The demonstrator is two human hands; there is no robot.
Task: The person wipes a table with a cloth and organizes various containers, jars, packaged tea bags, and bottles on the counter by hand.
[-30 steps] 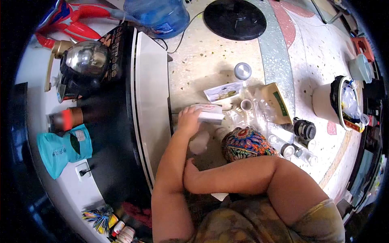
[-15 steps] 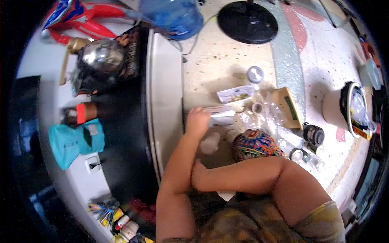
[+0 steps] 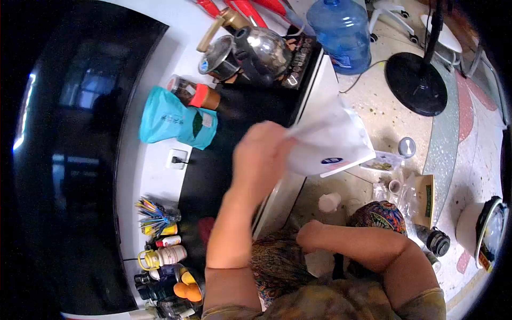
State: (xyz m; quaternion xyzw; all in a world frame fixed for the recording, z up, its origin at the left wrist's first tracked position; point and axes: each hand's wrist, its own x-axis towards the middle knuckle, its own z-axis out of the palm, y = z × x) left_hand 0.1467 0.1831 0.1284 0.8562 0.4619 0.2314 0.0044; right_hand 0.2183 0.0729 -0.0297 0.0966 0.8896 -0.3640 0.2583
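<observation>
Packaging (image 3: 341, 141), white and blurred along its upper part, is held up in the left hand (image 3: 261, 160), above the pale edge of a black surface (image 3: 256, 114). The fingers are clamped on the packaging's near edge, their tips partly hidden. Low on its face is a dark blue oval logo (image 3: 332, 160) with light lettering inside — too small to read — and a faint reddish mark near it.

The right hand (image 3: 312, 236) is low, near the person's lap, curled and turned so that I cannot tell whether its fingers are together or apart. A pale cup-like object (image 3: 329, 201) is on the floor just beyond it, and brightly patterned fabric (image 3: 378, 216) lies to its right.

On the black surface, a teal pouch (image 3: 165, 120) carries dark characters I cannot make out, plus a green oval patch and a small white label. Beside it is a jar (image 3: 206, 97) with a plain red band. A metal kettle (image 3: 269, 50) is next to a black panel (image 3: 302, 61) printed with rows of pale icons, and a pot (image 3: 220, 58) bears a blue sticker.

Farther off are a blue water bottle (image 3: 341, 32) with an unreadable label, a printed card (image 3: 385, 160) and a tan box (image 3: 424, 200) with a dark green label — its wording also illegible.
</observation>
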